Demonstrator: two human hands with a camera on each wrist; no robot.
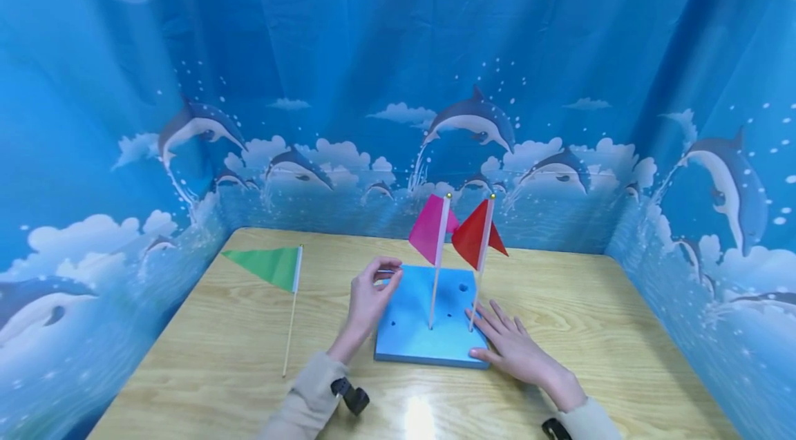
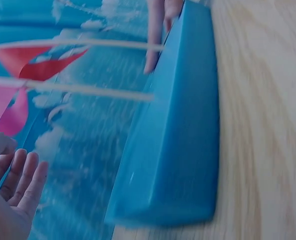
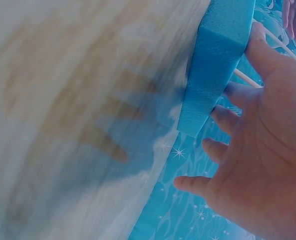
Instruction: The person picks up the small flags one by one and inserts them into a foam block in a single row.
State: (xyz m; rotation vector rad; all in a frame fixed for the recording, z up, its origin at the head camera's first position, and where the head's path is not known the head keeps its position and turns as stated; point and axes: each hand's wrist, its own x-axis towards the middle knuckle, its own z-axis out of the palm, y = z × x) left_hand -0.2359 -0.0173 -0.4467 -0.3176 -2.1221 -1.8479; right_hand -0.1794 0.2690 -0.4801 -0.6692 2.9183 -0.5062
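Note:
A thick blue foam block (image 1: 404,343) with several small holes lies on the table. Two sticks stand upright in it, one bearing a pink flag (image 1: 425,229), the other a red flag (image 1: 471,236). At the block's back left corner hovers my left hand (image 1: 368,295), its fingers loosely bent and holding nothing; the left wrist view shows those fingers (image 2: 30,185) fairly straight. My right hand (image 1: 516,350) rests spread on the block's right edge, beside the red flag's stick. Seen from the right wrist, its thumb and forefinger touch the block (image 3: 217,45).
On the left of the wooden table (image 1: 205,357) lies a green flag (image 1: 270,267) on a thin stick. A blue curtain (image 1: 373,81) printed with dolphins surrounds the table at the back and both sides.

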